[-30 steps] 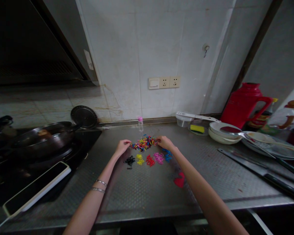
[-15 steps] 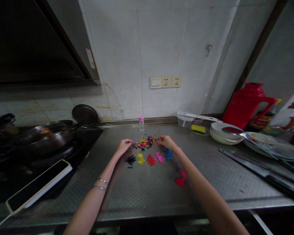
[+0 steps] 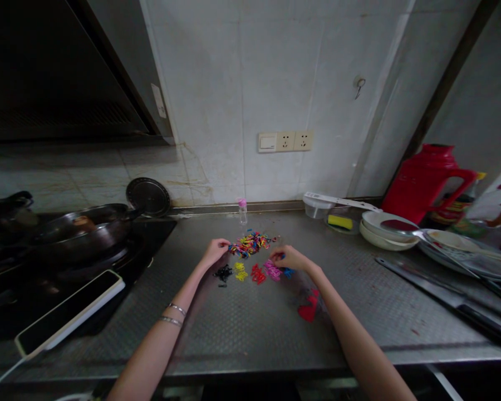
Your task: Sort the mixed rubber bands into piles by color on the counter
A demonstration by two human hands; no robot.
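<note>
A left hand [image 3: 216, 252] works the edge of a mixed heap of rubber bands [image 3: 253, 244] on a metal surface [image 3: 234, 334]; the right hand [image 3: 291, 258] hangs over the pink pile [image 3: 272, 271] and blue pile [image 3: 289, 273], 2 of 5. Whether either grip is clamped on a band cannot be told; low, light fingertips would best keep colors apart.

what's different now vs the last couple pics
The right hand has left the right end of the mixed pile and come back toward the person, now over the pink pile and blue pile. Whether it took or let go of anything is too small to tell. The left hand stays at the mixed pile's left edge; the bottle stands as before.
</note>
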